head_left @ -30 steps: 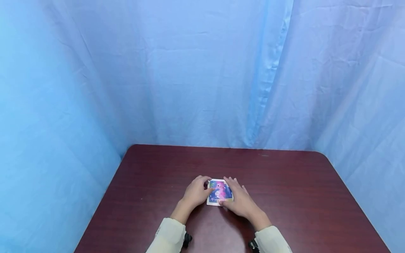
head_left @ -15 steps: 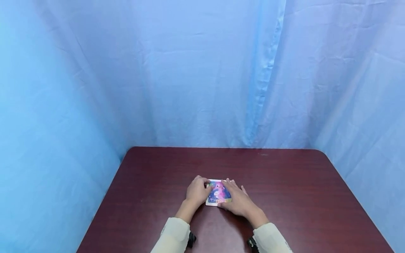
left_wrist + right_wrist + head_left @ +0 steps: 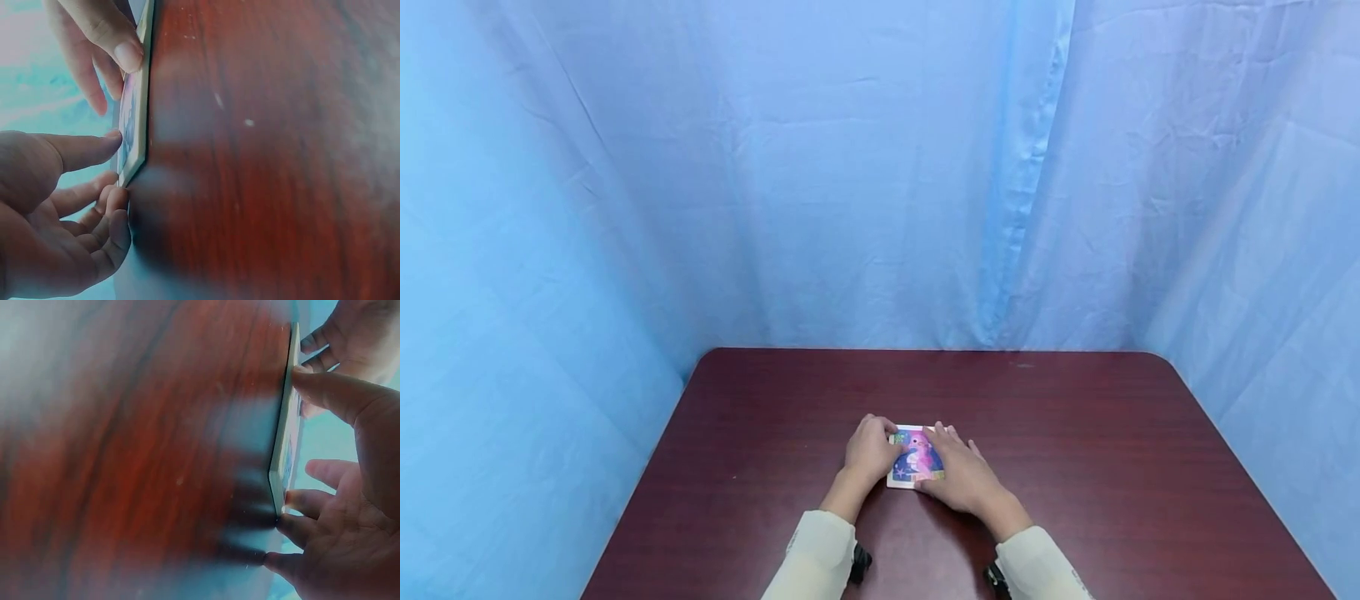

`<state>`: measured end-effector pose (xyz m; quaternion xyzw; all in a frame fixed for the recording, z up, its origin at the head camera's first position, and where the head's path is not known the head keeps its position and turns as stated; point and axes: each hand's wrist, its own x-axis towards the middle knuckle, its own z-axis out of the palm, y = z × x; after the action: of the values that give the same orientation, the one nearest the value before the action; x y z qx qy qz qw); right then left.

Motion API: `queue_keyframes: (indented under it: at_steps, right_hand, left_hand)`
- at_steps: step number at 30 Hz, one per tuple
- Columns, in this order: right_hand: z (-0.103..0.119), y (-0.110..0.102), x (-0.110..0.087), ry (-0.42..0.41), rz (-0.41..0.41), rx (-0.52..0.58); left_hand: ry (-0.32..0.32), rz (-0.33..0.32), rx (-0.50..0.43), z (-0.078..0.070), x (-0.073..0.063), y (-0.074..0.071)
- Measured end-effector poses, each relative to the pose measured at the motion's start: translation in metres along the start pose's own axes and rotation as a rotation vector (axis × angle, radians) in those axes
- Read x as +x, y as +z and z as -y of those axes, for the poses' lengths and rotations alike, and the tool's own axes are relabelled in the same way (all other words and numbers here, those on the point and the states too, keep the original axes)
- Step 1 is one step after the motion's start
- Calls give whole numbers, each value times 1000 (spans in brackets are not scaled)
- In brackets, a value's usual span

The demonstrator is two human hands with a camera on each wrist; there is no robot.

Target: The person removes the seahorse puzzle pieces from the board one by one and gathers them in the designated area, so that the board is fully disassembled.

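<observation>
A small square picture board with a pale border and a pink seahorse on blue lies flat on the table. My left hand grips its left side, the thumb over the picture and the fingers curled at the edge. From the right, my right hand spans the board, its thumb at the near edge and its fingers along the far and right sides. The left wrist view shows the board's thin pale edge low against the tabletop. Part of the picture is hidden under my right hand.
The dark red-brown table has rounded far corners. Light blue curtains hang behind it and on both sides. A black wrist strap shows below the left cuff, with another at the right cuff.
My right hand has slid slightly left over the board, covering more of its right side. The left hand has shifted a little rightward, and the head view has tilted slightly.
</observation>
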<state>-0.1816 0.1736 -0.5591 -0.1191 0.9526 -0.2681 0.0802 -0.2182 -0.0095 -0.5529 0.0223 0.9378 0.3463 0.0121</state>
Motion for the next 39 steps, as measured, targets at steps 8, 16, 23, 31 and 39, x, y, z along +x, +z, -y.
queue_keyframes:
  at_steps: [8,16,23,31,39]
  right_hand:
    - [4,0,0,-5,8,-57]
    - [11,-5,-1,8,66,-95]
    - [14,-6,-2,18,71,-111]
    - [16,-4,-2,18,69,-119]
    - [14,-5,-1,25,73,-135]
  left_hand:
    - [-18,8,-11,-3,2,3]
    - [-29,-5,-11,-5,0,5]
    - [-12,-10,-10,-7,0,3]
    - [-8,-43,26,-8,2,3]
    - [5,-26,43,-11,5,0]
